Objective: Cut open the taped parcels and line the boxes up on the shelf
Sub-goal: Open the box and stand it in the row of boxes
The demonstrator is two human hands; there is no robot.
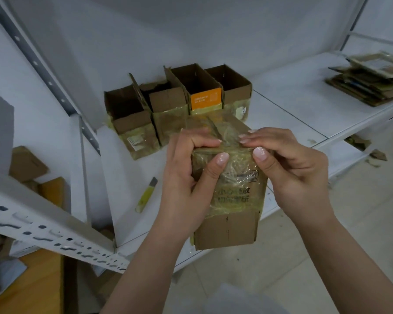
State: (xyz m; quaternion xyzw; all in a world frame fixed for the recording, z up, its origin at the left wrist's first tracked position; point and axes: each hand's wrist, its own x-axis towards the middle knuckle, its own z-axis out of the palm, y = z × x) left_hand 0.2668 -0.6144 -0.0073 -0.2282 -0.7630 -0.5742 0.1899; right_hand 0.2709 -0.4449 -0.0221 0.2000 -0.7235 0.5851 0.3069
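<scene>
I hold a taped cardboard parcel (234, 200) upright in front of the white shelf (288, 105). My left hand (188, 175) grips its left side, fingers curled over the top edge and thumb on the front. Its right top edge is pinched by my right hand (290, 168), fingers on the top flap, thumb pressed on the clear tape. A yellow utility knife (146, 194) lies on the shelf to the left of the parcel. Behind the parcel, several opened boxes (177, 105) stand in a row against the wall, one with an orange front (205, 99).
A stack of flattened cardboard (370, 80) lies at the shelf's far right. A perforated metal shelf beam (43, 225) crosses the lower left, with more boxes (27, 164) behind it. Cardboard scraps (370, 152) sit below the shelf at right.
</scene>
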